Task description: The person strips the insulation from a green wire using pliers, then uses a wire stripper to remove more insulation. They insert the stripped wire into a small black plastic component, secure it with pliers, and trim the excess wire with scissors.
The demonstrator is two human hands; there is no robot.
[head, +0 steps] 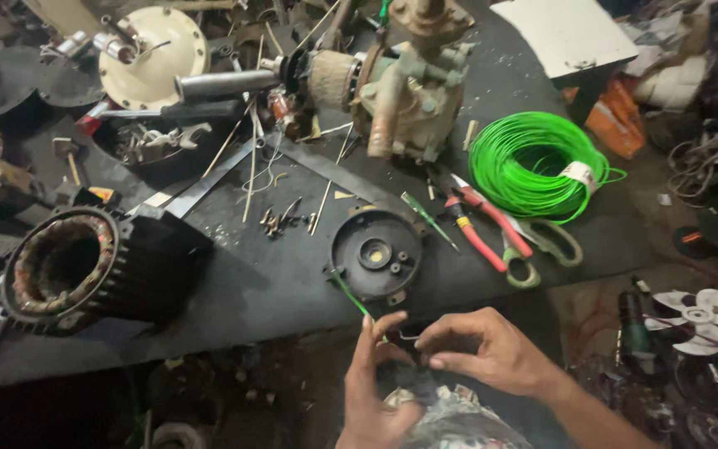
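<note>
We saw the dark bench (276, 283) carrying nearly everything, its near edge running just above our hands. At its left edge lay the largest piece, a black finned motor housing (93, 266) on its side, its open end with the copper windings turned toward the left, probably laid that way so the windings stayed reachable. Toward the far edge sat a greenish pump body (413, 87) with a shaft sticking out to the left. Near the right edge a coil of green wire (533, 162) lay flat, and just beside it, toward us, were red-handled pliers (479, 224) and green-handled scissors (546, 245), kept close enough to grab. At the middle of the near edge a round black end cover (376, 254) rested face up. Off the bench, on the floor at the right, lay a white fan impeller (700, 316).

Our left hand (371, 387) was curled around a small dark part (413, 378) held low over our lap, fingers pointing up, with a strand of green wire (351, 295) rising from it toward the end cover. Our right hand (484, 349) pinched at the top of that part with thumb and forefinger pressed together; what lay between the fingertips was too small to tell
</note>
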